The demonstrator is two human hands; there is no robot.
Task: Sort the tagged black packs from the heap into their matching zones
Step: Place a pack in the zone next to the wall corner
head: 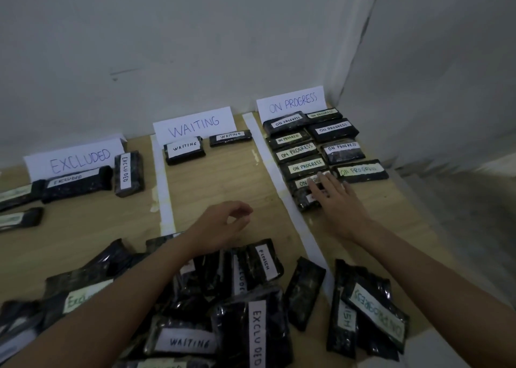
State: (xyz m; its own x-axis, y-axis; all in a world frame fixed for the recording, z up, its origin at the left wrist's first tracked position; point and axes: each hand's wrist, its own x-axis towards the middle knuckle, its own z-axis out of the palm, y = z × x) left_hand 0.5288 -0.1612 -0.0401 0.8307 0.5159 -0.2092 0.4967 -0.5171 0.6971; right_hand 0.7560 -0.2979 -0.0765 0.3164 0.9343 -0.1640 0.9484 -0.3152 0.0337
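A heap of tagged black packs [212, 298] lies at the near edge of the wooden table [223, 177]. Three zones have paper signs: EXCLUDED [75, 158], WAITING [194, 123] and ON PROGRESS [291, 102]. Several ON PROGRESS packs [332, 129] lie in two columns in the right zone. My right hand [335, 200] lies with straight fingers on the nearest pack [303, 197] of the left column. My left hand [223, 225] hovers above the table in the WAITING zone, fingers loosely curled, holding nothing.
White tape strips [162, 183] divide the zones. Two WAITING packs [184, 149] sit by their sign and several EXCLUDED packs [128, 172] at the left. A grey wall runs behind, with a corner wall at the right. The table's right edge drops off beyond the ON PROGRESS zone.
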